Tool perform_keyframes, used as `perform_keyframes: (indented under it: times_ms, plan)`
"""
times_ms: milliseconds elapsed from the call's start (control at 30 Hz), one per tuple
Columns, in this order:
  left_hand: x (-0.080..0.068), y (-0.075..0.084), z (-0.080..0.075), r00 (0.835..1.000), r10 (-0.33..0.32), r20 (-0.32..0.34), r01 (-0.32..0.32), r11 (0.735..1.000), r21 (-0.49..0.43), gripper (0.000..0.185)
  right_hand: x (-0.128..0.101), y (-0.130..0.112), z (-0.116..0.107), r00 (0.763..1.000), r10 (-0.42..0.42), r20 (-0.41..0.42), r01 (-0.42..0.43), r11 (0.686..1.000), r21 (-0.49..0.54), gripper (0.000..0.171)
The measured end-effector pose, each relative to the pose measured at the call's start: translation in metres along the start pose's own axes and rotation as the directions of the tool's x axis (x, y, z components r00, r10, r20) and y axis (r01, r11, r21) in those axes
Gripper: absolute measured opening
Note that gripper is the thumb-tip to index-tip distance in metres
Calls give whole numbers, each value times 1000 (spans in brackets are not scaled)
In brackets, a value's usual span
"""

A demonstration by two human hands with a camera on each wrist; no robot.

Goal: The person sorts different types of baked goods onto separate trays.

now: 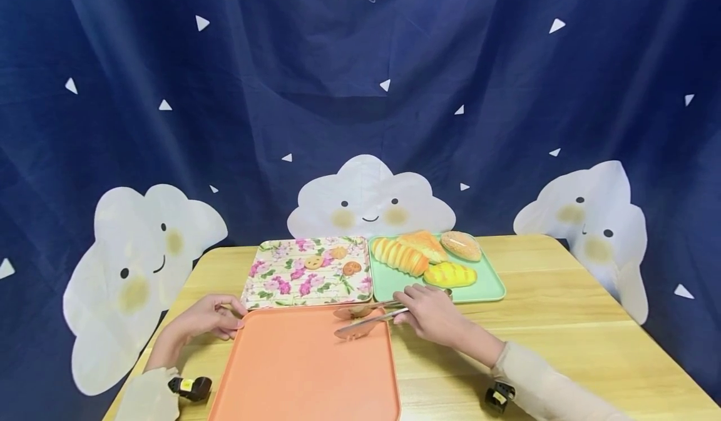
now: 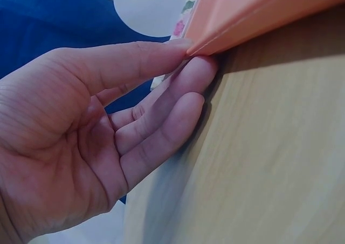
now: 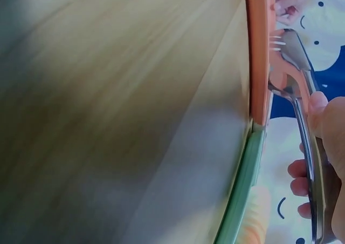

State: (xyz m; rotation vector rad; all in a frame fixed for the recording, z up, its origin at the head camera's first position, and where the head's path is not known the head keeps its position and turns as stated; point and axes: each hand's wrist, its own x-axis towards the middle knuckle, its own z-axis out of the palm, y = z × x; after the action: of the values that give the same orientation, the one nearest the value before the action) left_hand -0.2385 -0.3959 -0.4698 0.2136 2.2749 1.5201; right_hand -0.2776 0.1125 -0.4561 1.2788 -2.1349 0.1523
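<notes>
My left hand (image 1: 211, 316) pinches the far left corner of the orange tray (image 1: 304, 371). In the left wrist view the thumb (image 2: 161, 51) lies over that corner, with a finger beneath it. My right hand (image 1: 430, 314) grips metal tongs (image 1: 353, 331) whose spread ends hang over the tray's far right corner. Nothing shows between those ends; the right wrist view shows prongs on one of them. Behind the right hand, a green tray (image 1: 492, 289) bears a ridged roll (image 1: 397, 255), a triangular pastry (image 1: 422, 244), a seeded bun (image 1: 460, 246) and a yellow bread (image 1: 449, 274).
A floral tray (image 1: 270, 286) beside the green one carries a smiley cookie (image 1: 313, 262), a pale cookie (image 1: 338, 253) and a brown cookie (image 1: 352, 268). All trays stand on a wooden table (image 1: 541, 321). A dark blue curtain (image 1: 315, 121) with clouds hangs behind.
</notes>
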Motion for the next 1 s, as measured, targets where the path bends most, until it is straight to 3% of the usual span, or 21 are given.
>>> perform_keyframes:
  times_ms: [667,1000]
  plan:
    - [-1,-1,0,1000,0,2,0,1000,-9,32,35,-12,-4,992,31,-121,-29,999,15,50]
    - [-1,2,2,1000,2,-10,-2,1000,-1,30,60,-11,3,985,119,-121,-121,993,-9,68]
